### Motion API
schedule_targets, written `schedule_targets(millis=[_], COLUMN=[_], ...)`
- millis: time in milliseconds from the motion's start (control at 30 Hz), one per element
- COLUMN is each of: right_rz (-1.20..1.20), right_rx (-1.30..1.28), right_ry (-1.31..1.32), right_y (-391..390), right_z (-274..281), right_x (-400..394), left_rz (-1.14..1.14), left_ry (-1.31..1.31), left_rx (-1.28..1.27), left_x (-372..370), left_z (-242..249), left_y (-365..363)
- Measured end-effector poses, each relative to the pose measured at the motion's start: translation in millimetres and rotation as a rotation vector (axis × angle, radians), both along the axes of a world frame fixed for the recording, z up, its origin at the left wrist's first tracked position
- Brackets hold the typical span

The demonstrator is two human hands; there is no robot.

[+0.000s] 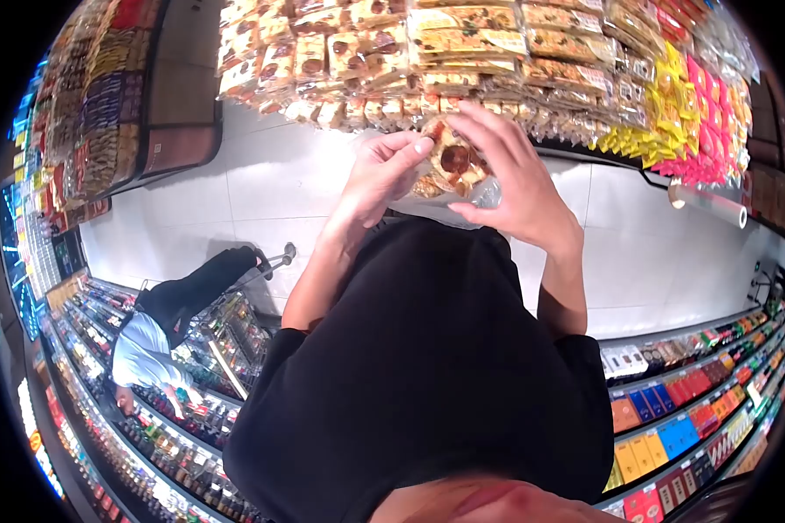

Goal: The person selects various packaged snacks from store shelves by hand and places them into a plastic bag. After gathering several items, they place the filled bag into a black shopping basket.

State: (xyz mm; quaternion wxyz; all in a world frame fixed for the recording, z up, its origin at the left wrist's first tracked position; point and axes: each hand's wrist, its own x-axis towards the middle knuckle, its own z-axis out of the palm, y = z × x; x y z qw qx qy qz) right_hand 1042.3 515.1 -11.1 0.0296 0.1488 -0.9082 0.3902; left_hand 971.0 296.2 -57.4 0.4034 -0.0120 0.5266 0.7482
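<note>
A clear-wrapped snack (455,159) with red and brown pieces on a pale base is held up in front of my chest. My left hand (384,173) grips its left side, the thumb pressed on the wrapper. At its right side is my right hand (519,179), fingers spread and curved around the pack, fingertips near its top edge and thumb below by the loose plastic. Whether the right fingertips touch the pack is hard to tell. Just beyond both hands lie rows of similar wrapped snacks (366,54).
Yellow packs (672,109) and pink packs (715,122) hang at the right of the display. Another shelf unit (113,105) stands at the left. Boxed goods (663,436) line shelves at the lower right. A person (148,344) bends over a cart (227,344) at the lower left.
</note>
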Motion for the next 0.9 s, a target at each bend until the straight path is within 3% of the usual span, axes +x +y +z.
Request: schedule_targets(millis=[267,367,500,633,900], right_rz=[0.268,0.205,0.062,0.057,0.057], right_rx=[0.250,0.340,0.356,0.513,0.563], right_ry=[0.062,0.100,0.253,0.207,0.277], right_y=[-22,-27,-34,-43,-50], right_z=[31,34,5,-21,-39], right_x=[-58,-96,-153,-183,-195], left_rz=[0.038,0.189,0.179,0.205,0.206], left_ry=[0.019,-0.228,-0.360,-0.383,-0.306], left_rx=[-0.004,0.093,0.258,0.277,0.277], left_x=[-20,-41,-74,-87,-80], left_z=[-13,-13,-43,-55,-37], left_y=[-23,-24,-32,-37,-54])
